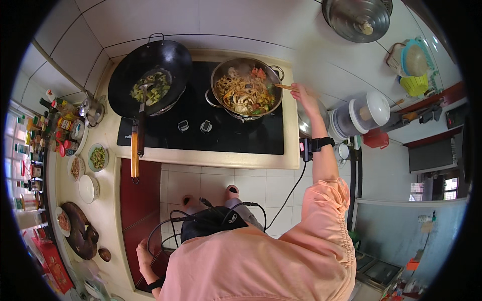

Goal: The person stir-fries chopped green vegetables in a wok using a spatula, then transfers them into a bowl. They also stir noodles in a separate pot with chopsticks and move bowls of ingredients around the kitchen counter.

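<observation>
My right hand (pixel 305 97) reaches over the hob's right edge and holds a pair of wooden chopsticks (pixel 288 87). Their tips are in a steel two-handled pan (pixel 213 81), at the right side of the food. Noodle-like strips, mushroom-like pieces and red and green vegetables (pixel 243 92) fill the pan, with faint steam rising. Down by the red cabinet door (pixel 140 199) hangs my left hand (pixel 144 257), away from the food; its fingers are too unclear to judge. On the left burner sits a black wok (pixel 173 56) with cooked greens (pixel 156 90) and a metal spatula (pixel 142 107) inside.
The spatula's handle and a wooden handle (pixel 134 154) jut past the front of the black hob (pixel 233 139). Bowls (pixel 89 189), a dark cutting board (pixel 77 240) and condiment bottles (pixel 66 124) line the left counter. A cable (pixel 292 192) runs from my right wrist.
</observation>
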